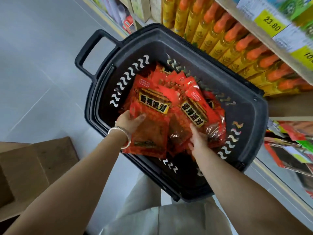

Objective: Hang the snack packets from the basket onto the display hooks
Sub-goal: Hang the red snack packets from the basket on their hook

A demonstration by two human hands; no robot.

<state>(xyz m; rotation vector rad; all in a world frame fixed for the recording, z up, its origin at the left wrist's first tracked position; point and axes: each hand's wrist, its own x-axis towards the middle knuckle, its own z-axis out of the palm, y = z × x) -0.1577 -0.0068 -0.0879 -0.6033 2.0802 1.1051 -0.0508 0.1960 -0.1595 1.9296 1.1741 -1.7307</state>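
A black plastic basket stands on the floor below me, holding several red snack packets with black-and-gold labels. My left hand, with a silver bangle on the wrist, grips the near-left packet, thumb across its front. My right hand reaches into the pile and holds the lower edge of the packets on the right, fingers tucked under them. No display hooks are in view.
Shelves of yellow bottles with orange caps line the right side, with price tags above. Coloured packets sit on a lower shelf at right. A cardboard box lies on the grey floor at left.
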